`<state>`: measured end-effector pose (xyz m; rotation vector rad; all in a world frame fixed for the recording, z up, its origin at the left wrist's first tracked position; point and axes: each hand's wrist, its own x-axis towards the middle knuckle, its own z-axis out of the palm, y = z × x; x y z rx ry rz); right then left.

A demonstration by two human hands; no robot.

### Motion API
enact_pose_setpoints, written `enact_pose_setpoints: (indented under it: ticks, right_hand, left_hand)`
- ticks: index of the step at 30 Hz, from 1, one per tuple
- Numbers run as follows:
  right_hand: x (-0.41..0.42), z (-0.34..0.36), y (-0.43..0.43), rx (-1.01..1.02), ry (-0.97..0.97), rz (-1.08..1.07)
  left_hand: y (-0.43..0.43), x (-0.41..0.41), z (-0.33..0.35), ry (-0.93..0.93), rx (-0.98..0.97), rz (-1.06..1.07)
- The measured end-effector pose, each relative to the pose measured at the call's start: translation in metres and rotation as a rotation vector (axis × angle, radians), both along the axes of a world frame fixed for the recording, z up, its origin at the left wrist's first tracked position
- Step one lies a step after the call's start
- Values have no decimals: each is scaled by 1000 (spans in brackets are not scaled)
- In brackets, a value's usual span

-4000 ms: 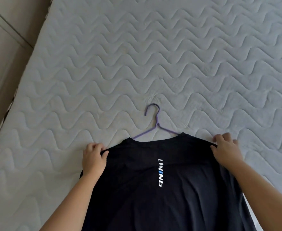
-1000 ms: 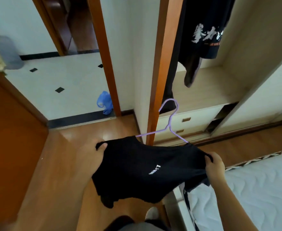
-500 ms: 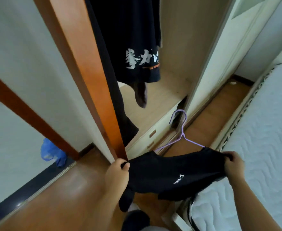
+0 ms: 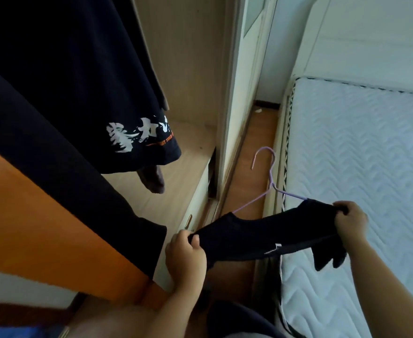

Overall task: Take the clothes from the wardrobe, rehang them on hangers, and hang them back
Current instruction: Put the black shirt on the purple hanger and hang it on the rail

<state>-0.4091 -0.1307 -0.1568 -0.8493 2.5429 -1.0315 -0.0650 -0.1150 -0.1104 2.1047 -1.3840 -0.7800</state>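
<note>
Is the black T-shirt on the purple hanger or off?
On: the purple hanger emerges from the collar of the black T-shirt.

quilted white mattress [image 4: 361, 152] right | wooden floor [image 4: 257, 128] strip beside it | orange post [image 4: 34, 220] left

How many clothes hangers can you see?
1: a purple hanger in the black shirt that the left hand and right hand grip. Others may hide above the hanging clothes.

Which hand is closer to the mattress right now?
Right. The right hand grips the black shirt in front of the mattress edge; the left hand grips its other shoulder beside the wardrobe, away from the mattress.
</note>
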Motion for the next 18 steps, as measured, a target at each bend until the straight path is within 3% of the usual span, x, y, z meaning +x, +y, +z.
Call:
enact_pose_setpoints:
  ticks: [8, 13, 18]
  right_hand:
    - [8, -4, -69, -31, -30, 77]
    - [1, -5, -157, -43, 19, 241]
    - [-24, 5, -250, 153, 70, 414]
  left_hand:
    - [-54, -4, -3, -60, -188, 126]
    - [-100, -17, -12, -69, -177, 276]
    - [-185, -35, -20, -79, -190, 246]
